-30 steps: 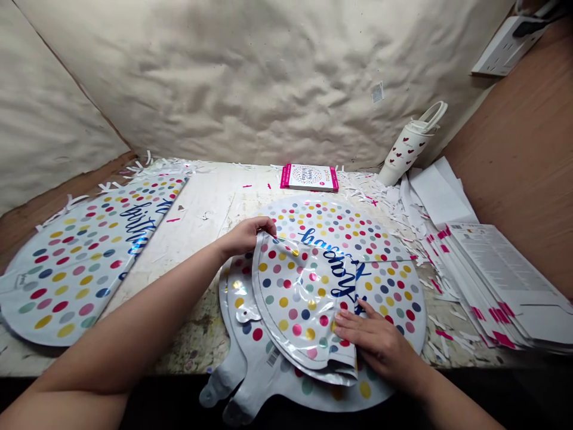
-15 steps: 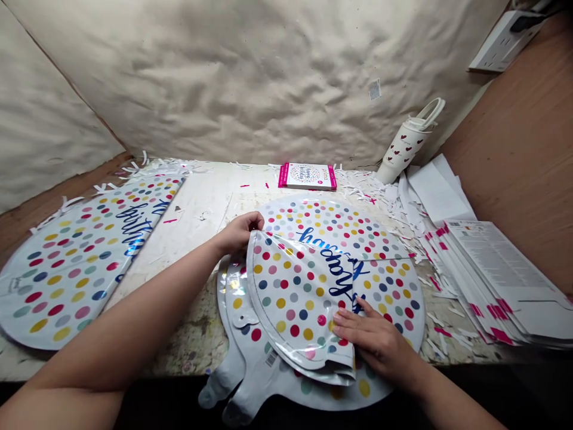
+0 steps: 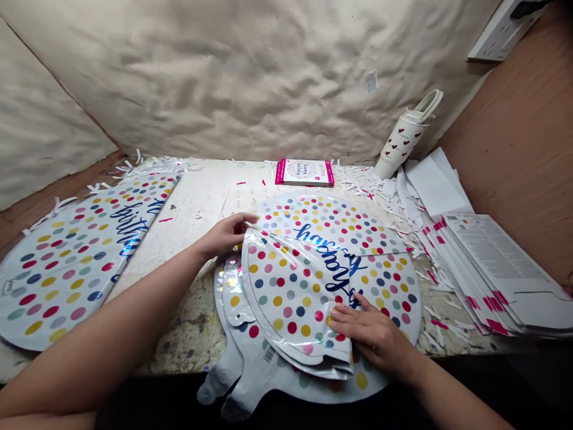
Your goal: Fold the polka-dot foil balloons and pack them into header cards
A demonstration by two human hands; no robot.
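Observation:
A white foil balloon (image 3: pixel 282 280) with coloured dots and blue "happy" lettering lies folded over in front of me. Beneath it are more flat dotted balloons (image 3: pixel 385 269), their grey tails hanging past the near table edge. At the fold's upper left corner is my left hand (image 3: pixel 228 233), its fingers curled around the edge. Part of that grip is hidden. My right hand (image 3: pixel 373 334) rests on the fold's right side, fingers stretched out and pressing on the foil.
Another folded dotted balloon (image 3: pixel 76 257) lies at the left. Pink-and-white packets (image 3: pixel 308 172) sit at the back, beside paper shreds and a white tumbler (image 3: pixel 403 140). Printed card sleeves (image 3: pixel 501 269) are stacked at the right. A power socket (image 3: pixel 496 30) hangs upper right.
My left hand's fingers have loosened a little at the fold's corner. The right hand stays on the foil. The whole view has shifted slightly.

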